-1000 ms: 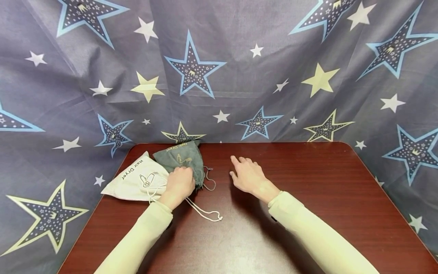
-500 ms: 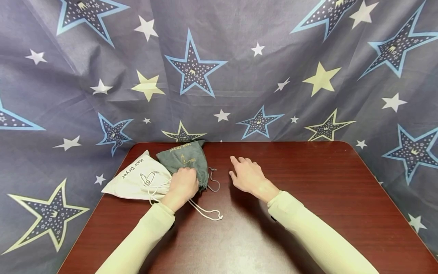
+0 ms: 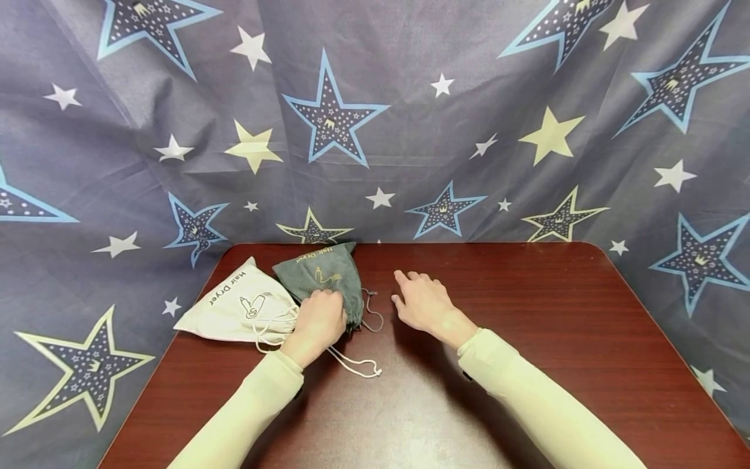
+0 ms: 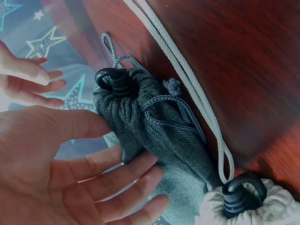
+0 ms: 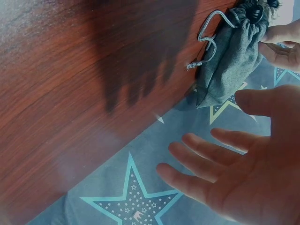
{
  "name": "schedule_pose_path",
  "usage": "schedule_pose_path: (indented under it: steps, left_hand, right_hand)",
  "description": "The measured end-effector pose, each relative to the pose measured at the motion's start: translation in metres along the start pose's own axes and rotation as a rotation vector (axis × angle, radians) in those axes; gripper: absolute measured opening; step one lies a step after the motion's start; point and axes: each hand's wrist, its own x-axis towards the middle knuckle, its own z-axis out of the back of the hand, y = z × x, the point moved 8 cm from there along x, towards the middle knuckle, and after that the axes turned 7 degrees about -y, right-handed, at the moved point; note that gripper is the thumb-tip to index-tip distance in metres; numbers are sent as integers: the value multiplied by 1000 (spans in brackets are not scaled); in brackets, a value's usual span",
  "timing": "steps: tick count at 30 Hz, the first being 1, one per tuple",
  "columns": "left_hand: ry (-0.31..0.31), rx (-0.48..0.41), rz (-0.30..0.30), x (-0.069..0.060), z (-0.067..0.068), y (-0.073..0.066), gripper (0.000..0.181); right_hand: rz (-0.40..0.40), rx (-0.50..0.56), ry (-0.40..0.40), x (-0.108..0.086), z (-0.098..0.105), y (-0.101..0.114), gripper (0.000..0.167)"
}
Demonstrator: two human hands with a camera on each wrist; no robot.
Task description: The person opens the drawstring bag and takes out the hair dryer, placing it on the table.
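A dark grey drawstring bag (image 3: 319,273) lettered "Hair Dryer" lies at the table's back left. My left hand (image 3: 319,322) pinches the cloth near its gathered mouth, thumb against fingers; the left wrist view shows the gripped fold (image 4: 126,145) and a black plug-like end (image 4: 117,82) poking out of the mouth. Left of it lies a cream drawstring bag (image 3: 234,303) with the same lettering, partly behind my left hand and wrist. To the right, my right hand (image 3: 426,303) hovers above the table with loosely extended fingers, holding nothing.
The brown wooden table (image 3: 527,312) spreads to the right and front. A star-patterned cloth (image 3: 410,130) hangs behind and along both sides. White cords (image 3: 354,365) trail from the cream bag; a grey cord (image 3: 374,312) loops beside the grey one.
The grey bag has slid a little to the right with my left hand, away from the cream bag. My right hand has barely moved.
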Motion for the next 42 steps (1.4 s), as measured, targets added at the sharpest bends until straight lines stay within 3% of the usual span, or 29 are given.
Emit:
schedule_pose_path:
  steps: [14,25,33,42]
  left_hand:
    - [7,5,-11,-4,-1,-11,14]
    - [-19,-1,-25,-5,-2,-16,16]
    - [-26,4,-39,-7,-1,-22,18]
    - [-34,-7,-56,-7,-4,-29,18]
  right_hand:
    - [18,9,-36,-1,-6,3,26]
    - [49,33,-85,-2,-7,9,19]
    - [-64,292,42,-2,-22,11,23]
    - [-62,328,59,-1,-23,16,21]
